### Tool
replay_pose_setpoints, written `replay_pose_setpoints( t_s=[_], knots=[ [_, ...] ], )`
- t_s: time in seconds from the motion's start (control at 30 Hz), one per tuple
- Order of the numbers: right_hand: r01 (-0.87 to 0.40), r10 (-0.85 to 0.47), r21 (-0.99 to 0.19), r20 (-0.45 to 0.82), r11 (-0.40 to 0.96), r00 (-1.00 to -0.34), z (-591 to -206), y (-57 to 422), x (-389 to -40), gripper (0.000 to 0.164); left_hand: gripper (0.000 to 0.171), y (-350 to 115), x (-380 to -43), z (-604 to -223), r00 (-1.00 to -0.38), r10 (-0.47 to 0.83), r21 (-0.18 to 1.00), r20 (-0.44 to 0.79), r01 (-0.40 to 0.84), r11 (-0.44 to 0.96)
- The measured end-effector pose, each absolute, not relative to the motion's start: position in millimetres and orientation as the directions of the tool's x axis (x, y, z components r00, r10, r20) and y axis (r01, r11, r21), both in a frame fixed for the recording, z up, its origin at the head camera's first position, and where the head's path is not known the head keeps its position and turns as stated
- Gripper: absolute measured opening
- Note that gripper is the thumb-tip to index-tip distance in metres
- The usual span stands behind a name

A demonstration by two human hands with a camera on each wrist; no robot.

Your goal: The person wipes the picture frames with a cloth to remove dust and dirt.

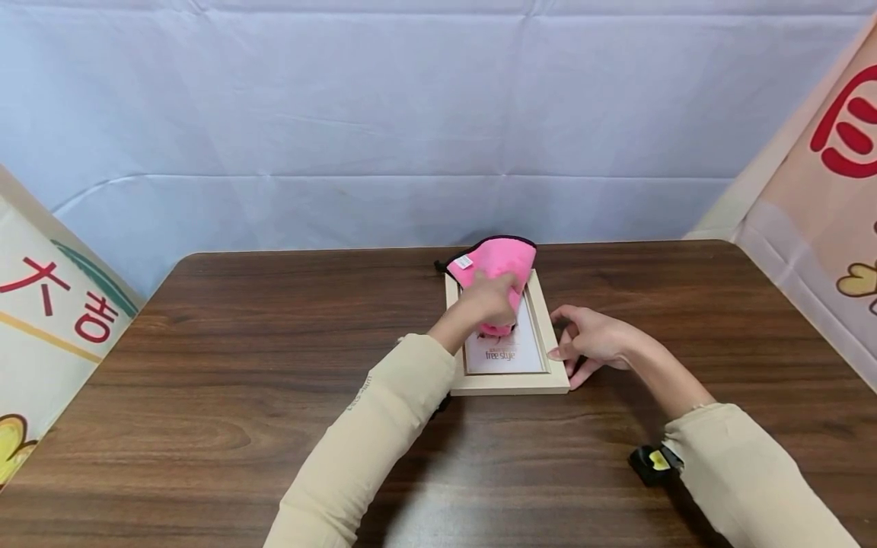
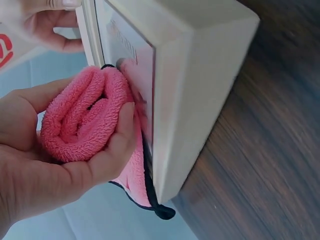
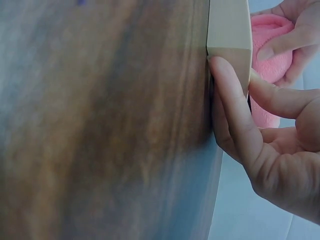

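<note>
A light wooden picture frame (image 1: 510, 383) lies flat on the table, with a printed sheet showing inside it. My left hand (image 1: 490, 300) grips a bunched pink cloth (image 1: 505, 257) with black edging and holds it on the frame's face. In the left wrist view, the fingers curl round the rolled cloth (image 2: 85, 130), and its loose end hangs past the frame's side. My right hand (image 1: 594, 339) holds the frame's right side near the front corner. The right wrist view has the thumb over the top edge and fingers along the outer side (image 3: 230, 70).
The brown wooden table (image 1: 274, 342) extends around the frame on both sides. A pale cloth backdrop (image 1: 342, 137) hangs behind its far edge. Printed banners stand at the left (image 1: 55, 320) and right (image 1: 836, 190). A small black device (image 1: 651, 464) sits by the right sleeve.
</note>
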State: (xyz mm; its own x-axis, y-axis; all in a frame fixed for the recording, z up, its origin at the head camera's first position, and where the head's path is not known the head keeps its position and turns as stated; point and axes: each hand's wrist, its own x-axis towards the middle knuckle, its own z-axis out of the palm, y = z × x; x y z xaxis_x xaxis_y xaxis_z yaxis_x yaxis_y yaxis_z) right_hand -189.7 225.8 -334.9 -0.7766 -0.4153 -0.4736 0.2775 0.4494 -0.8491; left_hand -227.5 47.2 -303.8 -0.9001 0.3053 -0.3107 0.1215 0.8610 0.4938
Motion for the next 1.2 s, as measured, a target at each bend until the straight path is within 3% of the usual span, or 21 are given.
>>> replay_pose_setpoints(
  t_s=[0.4, 0.83, 1.2],
  knots=[
    [0.283, -0.409, -0.841, -0.484, 0.461, -0.774, -336.3, 224.9, -190.6, 0.059, 0.044, 25.7, -232.8, -302.5, -0.909, 0.245, 0.535, -0.336, 0.030, 0.845],
    [0.276, -0.419, -0.850, -0.472, 0.449, -0.775, -335.9, 224.8, -189.5, 0.060, 0.030, 36.2, -225.3, -304.0, -0.925, 0.273, 0.456, -0.263, 0.131, 0.881],
    [0.270, -0.426, -0.855, -0.465, 0.442, -0.776, -334.4, 225.6, -188.8, 0.059, 0.051, 51.8, -223.0, -303.1, -0.914, 0.290, 0.447, -0.284, 0.141, 0.884]
  ],
)
